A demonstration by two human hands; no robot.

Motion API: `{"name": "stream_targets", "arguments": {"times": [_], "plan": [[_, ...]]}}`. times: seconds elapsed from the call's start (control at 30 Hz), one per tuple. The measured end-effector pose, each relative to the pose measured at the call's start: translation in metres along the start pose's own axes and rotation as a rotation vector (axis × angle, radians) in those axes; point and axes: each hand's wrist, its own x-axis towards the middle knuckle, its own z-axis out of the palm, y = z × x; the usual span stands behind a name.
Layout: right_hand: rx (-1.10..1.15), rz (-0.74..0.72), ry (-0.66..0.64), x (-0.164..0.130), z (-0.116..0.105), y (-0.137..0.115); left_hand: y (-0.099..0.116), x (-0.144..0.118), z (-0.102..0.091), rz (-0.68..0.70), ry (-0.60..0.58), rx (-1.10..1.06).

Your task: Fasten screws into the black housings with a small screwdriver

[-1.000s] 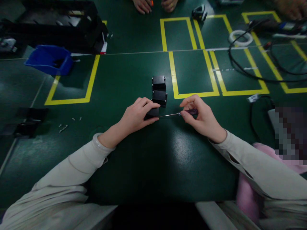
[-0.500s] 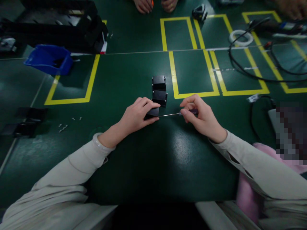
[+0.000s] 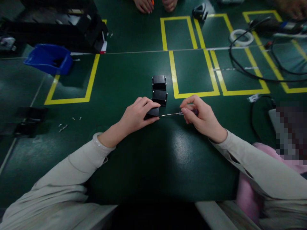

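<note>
Between the thumb and fingers of my left hand [image 3: 136,113] is a small black block-shaped part [image 3: 153,112], held on the green table and partly hidden by the fingers. My right hand [image 3: 198,115] grips a screwdriver [image 3: 170,114] by its dark handle. The thin shaft points left, and its tip meets the right end of the held part, close to my left thumb. Just beyond lie two similar black parts, a nearer one [image 3: 160,95] and a farther one [image 3: 159,80], with small bright screws at their corners.
Loose screws [image 3: 63,127] lie left of my left hand, with black parts [image 3: 30,119] farther left. A blue bin [image 3: 49,59] stands behind them. Black cables [image 3: 240,65] and a white ring [image 3: 241,37] are at the right. Another person's hands [image 3: 144,5] rest at the far edge.
My hands, the held black part and the screwdriver stay almost exactly in place. Across the table, the other person's hand on the right has shifted slightly.
</note>
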Motion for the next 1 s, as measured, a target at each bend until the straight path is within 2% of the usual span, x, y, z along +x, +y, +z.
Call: {"name": "stream_targets", "arguments": {"times": [0.13, 0.27, 0.47, 0.63, 0.9, 1.0], "plan": [[-0.097, -0.078, 0.074, 0.0008, -0.0002, -0.0011, 0.0, 0.0, 0.0002, 0.006, 0.005, -0.004], [-0.153, -0.092, 0.083, 0.0018, -0.0012, -0.0032, -0.0004, -0.0004, 0.0003, 0.011, 0.008, -0.007], [-0.043, -0.037, 0.016, 0.0013, -0.0006, -0.0031, -0.0002, 0.0001, -0.0003, 0.005, -0.004, -0.005], [-0.111, -0.082, 0.077, 0.0015, -0.0008, -0.0032, -0.0004, 0.0004, -0.0005, 0.001, -0.005, -0.014], [-0.01, -0.022, 0.004, 0.0002, -0.0003, 0.0001, -0.0007, -0.0002, 0.0003, 0.003, -0.005, -0.018], [-0.032, -0.033, 0.028, 0.0004, 0.0002, 0.0006, -0.0007, -0.0003, 0.0003, -0.004, -0.006, -0.013]]}}
